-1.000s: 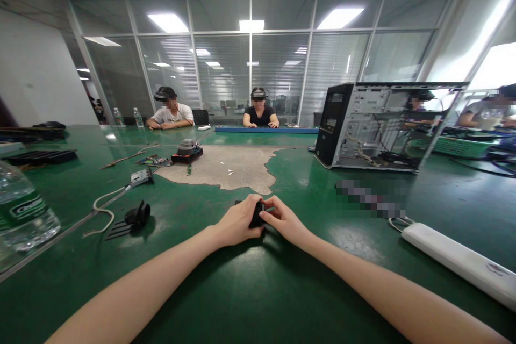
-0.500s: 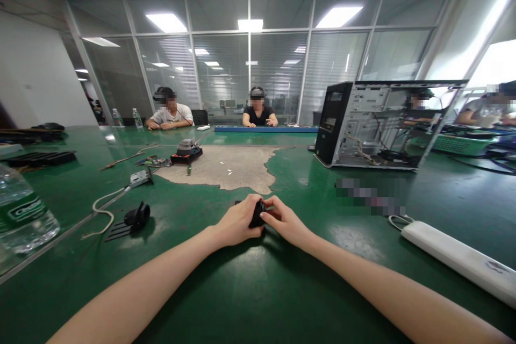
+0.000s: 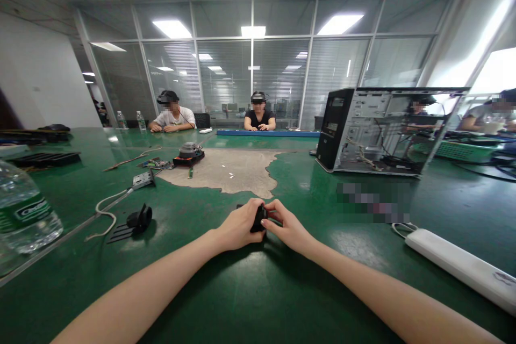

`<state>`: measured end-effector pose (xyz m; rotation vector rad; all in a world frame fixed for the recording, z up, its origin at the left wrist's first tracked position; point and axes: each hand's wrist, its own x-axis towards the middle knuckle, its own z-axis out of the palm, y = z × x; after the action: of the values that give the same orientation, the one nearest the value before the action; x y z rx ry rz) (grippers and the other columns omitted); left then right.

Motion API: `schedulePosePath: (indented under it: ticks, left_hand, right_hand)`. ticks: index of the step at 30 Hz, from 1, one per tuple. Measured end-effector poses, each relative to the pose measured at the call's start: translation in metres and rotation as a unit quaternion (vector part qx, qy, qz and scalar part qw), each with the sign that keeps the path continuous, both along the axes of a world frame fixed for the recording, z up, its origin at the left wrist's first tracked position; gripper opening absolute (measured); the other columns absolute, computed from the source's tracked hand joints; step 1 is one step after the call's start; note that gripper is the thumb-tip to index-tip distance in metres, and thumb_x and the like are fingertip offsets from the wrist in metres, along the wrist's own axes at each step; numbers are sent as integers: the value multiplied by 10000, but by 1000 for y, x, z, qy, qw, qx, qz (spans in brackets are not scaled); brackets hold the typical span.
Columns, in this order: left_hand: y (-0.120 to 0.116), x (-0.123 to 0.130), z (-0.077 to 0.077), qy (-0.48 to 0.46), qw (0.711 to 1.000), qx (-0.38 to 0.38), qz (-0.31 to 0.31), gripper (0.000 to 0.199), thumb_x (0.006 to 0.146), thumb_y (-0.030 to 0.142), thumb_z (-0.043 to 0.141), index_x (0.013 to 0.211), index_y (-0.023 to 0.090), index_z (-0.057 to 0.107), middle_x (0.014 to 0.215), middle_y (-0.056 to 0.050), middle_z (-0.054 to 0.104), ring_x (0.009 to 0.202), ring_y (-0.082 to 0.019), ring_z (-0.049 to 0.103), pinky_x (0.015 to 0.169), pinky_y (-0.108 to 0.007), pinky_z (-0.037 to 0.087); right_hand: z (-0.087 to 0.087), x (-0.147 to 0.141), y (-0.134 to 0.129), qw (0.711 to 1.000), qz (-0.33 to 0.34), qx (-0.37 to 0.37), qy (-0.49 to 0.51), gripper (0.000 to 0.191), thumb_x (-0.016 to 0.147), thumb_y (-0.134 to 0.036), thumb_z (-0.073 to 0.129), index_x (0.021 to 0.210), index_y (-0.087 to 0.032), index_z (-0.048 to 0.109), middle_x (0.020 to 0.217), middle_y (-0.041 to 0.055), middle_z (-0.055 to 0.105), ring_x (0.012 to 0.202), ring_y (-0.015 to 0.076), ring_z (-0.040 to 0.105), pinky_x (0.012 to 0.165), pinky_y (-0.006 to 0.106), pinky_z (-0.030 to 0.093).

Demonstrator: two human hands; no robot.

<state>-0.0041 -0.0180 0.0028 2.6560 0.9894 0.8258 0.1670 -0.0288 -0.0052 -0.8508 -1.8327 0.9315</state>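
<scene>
Between my hands, low over the green tabletop (image 3: pixel 226 301), is a small black block-like part (image 3: pixel 258 220); my fingers cover much of it, so its kind cannot be made out. My left hand (image 3: pixel 241 224) wraps round it from the left, thumb below and fingers over the top. From the right, my right hand (image 3: pixel 284 226) pinches its side edge between thumb and fingertips. To the left lies a black plastic piece with a round collar and prongs (image 3: pixel 135 221), apart from both hands.
An open computer case (image 3: pixel 334 129) stands at right, with a white power strip (image 3: pixel 459 266) nearer me. A water bottle (image 3: pixel 28 212) is at far left. A heatsink fan (image 3: pixel 188 154), a metal bracket (image 3: pixel 144 178) and cables lie beyond. Two people sit across the table.
The whole view has shifted slightly down and to the right. My hands keep nearly the same hold on the black part.
</scene>
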Motion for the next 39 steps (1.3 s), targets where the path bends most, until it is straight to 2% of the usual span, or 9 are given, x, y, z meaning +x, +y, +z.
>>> schedulePosePath:
  ticks: [7,11,16,21,24,30,35,39]
  left_hand:
    - [0,0,0,9,1000,6,4,596,662,220,601,1164,230,281,1094,-59,457,921,-231,540,774,-364,453]
    - [-1,0,2,12,1000,5,7,584,661,219,600,1155,230,290,1084,-55,461,916,-231,542,777,-363,452]
    - [-2,0,2,9,1000,0,7,561,674,248,591,1148,230,292,1074,-55,458,879,-224,550,740,-351,456]
    - [-1,0,2,11,1000,2,11,577,660,227,593,1151,228,288,1068,-55,462,883,-226,546,747,-350,449]
    - [0,0,1,10,1000,-3,7,587,651,222,601,1148,236,289,1081,-51,458,918,-225,536,767,-345,447]
    - [2,0,1,11,1000,0,11,569,664,237,591,1146,232,289,1093,-60,456,896,-223,541,746,-341,452]
    - [1,-1,2,16,1000,-2,14,568,663,242,593,1144,228,291,1085,-60,458,886,-225,544,734,-341,455]
    - [1,-1,3,16,1000,-3,9,575,655,232,597,1143,230,293,1070,-53,463,898,-225,541,743,-339,456]
  right_hand:
    - [-1,-2,3,999,-19,-31,37,166,779,-326,542,859,-205,461,820,-5,554,748,146,590,692,294,481]
    - [-2,0,5,999,-25,-40,16,195,782,-321,540,917,-198,470,891,21,559,807,156,585,731,317,479]
    - [1,0,-2,999,22,-34,37,197,761,-309,581,865,-209,447,843,-6,563,829,155,591,758,304,473]
    - [-2,-3,2,998,-12,-38,44,193,775,-352,552,846,-206,448,797,-9,561,768,154,599,703,291,477]
    - [-4,-3,5,998,-37,-34,23,205,776,-336,551,898,-200,458,882,16,570,801,162,597,738,312,474]
    - [2,-2,-3,999,11,-29,25,174,778,-288,557,879,-207,442,836,3,572,816,164,590,741,299,466]
    - [1,-4,-1,998,-7,-38,41,139,793,-287,535,833,-206,428,799,-3,558,759,155,595,711,300,467]
    - [-1,-4,3,998,-18,-38,39,171,790,-259,536,921,-205,440,919,28,558,832,166,596,767,324,464]
